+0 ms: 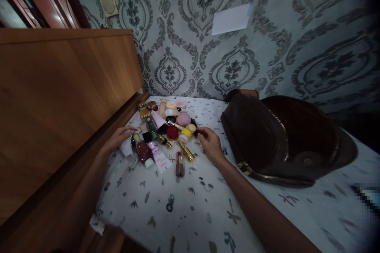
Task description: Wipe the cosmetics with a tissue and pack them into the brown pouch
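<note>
A cluster of cosmetics lies on a white printed sheet. My left hand (118,139) rests at its left edge with fingers stretched out, close to a dark red bottle (143,152) with a white cap. At the right edge, my right hand (211,143) has fingers and thumb curled together by a small dark item, partly hidden, whose kind I cannot make out. Near it are a yellow-banded jar (185,136), a pink makeup sponge (183,119) and a gold tube (186,151). A lipstick (179,164) lies in front, beside a white and purple squeeze tube (159,157).
A large dark brown leather bag (267,138) with gold zips stands to the right. A wooden panel (65,102) borders the left side. Behind is a patterned wall (196,63). A blurred, pixelated object (369,195) lies at the far right.
</note>
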Action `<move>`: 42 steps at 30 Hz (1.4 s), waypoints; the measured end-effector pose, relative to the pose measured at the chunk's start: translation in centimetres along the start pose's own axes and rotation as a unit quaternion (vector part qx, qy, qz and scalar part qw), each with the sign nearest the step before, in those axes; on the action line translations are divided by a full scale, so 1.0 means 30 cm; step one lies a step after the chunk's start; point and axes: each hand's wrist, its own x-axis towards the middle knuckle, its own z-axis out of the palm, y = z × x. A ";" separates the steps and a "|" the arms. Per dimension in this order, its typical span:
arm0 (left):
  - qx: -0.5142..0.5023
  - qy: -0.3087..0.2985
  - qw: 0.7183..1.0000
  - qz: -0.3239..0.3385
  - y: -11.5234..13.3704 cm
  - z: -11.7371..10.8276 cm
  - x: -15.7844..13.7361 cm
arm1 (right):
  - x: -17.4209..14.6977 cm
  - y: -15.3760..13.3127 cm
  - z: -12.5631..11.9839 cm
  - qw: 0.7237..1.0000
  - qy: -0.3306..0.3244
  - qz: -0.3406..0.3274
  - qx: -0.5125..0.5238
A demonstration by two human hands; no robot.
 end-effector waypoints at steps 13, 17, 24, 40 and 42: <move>0.199 -0.042 0.978 0.050 0.023 -0.025 -0.031 | -0.002 -0.015 -0.004 1.000 0.003 0.003 -0.006; 0.276 -0.041 0.959 0.050 0.056 -0.051 0.025 | -0.005 -0.016 -0.002 1.000 0.003 0.004 -0.007; 0.325 0.010 0.943 0.076 0.145 -0.050 0.093 | 0.000 -0.012 -0.004 1.000 0.001 0.001 -0.011; 0.518 -0.127 0.820 0.209 0.276 0.228 0.038 | 0.004 -0.003 -0.003 1.000 0.008 -0.015 -0.008; 0.502 -0.164 0.820 0.220 0.281 0.227 0.049 | 0.005 -0.004 -0.004 1.000 0.008 -0.015 -0.008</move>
